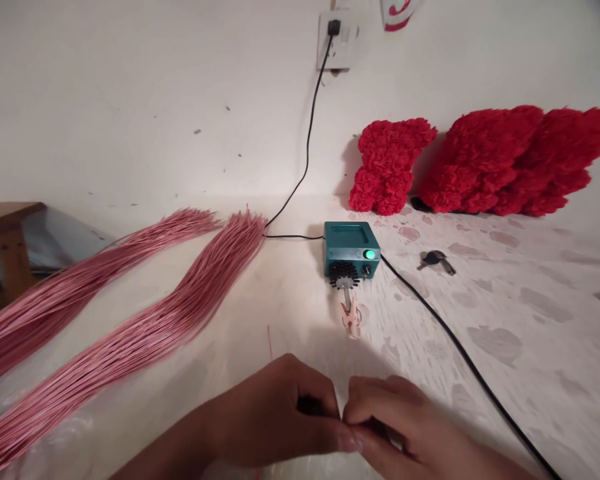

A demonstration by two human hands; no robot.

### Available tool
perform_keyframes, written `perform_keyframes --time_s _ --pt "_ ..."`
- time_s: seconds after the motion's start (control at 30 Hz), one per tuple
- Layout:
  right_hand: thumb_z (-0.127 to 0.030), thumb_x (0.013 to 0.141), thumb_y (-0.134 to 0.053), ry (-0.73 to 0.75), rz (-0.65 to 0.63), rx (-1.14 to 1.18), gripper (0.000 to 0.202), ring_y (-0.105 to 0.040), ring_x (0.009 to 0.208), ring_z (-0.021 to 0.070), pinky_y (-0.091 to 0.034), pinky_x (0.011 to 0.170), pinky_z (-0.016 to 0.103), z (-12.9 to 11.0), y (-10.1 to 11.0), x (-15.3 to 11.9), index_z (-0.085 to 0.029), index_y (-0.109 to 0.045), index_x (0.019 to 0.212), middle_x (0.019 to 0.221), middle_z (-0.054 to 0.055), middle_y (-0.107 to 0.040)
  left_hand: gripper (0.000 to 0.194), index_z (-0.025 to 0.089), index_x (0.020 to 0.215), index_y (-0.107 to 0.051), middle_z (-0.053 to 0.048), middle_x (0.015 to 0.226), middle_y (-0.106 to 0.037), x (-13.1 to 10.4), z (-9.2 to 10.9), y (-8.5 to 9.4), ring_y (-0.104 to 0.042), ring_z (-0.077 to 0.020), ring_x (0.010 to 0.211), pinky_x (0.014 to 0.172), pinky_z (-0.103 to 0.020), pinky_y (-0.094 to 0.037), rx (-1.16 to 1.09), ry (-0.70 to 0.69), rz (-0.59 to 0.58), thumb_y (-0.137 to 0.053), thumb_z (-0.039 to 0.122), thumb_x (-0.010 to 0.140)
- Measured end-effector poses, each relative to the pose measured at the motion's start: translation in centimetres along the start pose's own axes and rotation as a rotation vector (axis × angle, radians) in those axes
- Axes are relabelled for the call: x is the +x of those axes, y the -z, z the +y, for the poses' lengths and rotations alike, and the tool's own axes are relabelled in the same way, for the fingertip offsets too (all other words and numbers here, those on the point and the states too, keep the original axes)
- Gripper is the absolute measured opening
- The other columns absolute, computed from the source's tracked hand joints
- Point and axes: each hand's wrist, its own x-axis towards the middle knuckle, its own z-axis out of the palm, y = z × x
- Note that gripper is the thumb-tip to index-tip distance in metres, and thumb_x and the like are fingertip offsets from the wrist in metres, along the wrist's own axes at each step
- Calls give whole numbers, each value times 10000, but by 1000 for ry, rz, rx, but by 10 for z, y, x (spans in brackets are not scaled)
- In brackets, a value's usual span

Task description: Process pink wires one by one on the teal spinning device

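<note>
My left hand [285, 413] and my right hand [400, 423] meet at the bottom middle, thumbs and fingertips pinched together and touching. Whatever lies between the fingertips is hidden or too small to make out. A thin pink strand [269, 341] shows just beyond my left hand, and a bit of pink appears below it too. Past the hands stands a small teal motor box [350, 243] with a lit green button. On its front is a black toothed wheel [344, 275], with a shaft that ends in a pink clip [351, 319].
Two long bundles of pink strands, one nearer [180, 320] and one farther [105, 260], lie at left. Red flower-covered shapes [385, 163] lean on the wall. Keys [436, 260] lie at right. A black cable [450, 333] crosses the table; another cord [309, 133] reaches a wall socket [334, 50].
</note>
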Motion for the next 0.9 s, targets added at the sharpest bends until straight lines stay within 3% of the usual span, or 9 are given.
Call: perform_keyframes --time_s 0.2,0.33,0.53,0.9 --pt "-235 889 -544 -138 -90 211 104 -430 607 86 -323 533 193 8 -4 1 -204 -578 796 689 -44 -518 225 156 719 -642 66 613 -442 -1 0 0 -377 -80 589 512 -201 -301 80 -21 -29 -627 349 833" --pt "-251 858 -541 -186 -61 276 126 -392 605 89 -304 539 205 7 -5 5 -189 -546 748 659 -45 -469 144 161 705 -604 69 611 -450 0 4 -2 -372 -75 583 503 -186 -295 81 0 14 -605 266 803" --pt "-229 839 -547 -173 -29 317 136 -353 581 86 -288 521 201 2 -3 7 -190 -513 713 627 -55 -411 160 162 690 -556 74 593 -404 0 7 -1 -343 -79 578 507 -194 -283 3 5 3 -598 259 811" --pt "-229 881 -552 -131 53 340 162 -345 574 83 -291 519 204 9 -1 4 -189 -514 728 624 -67 -391 138 160 780 -638 44 650 -524 3 9 -1 -458 -99 629 579 -204 -357 20 17 33 -556 238 859"
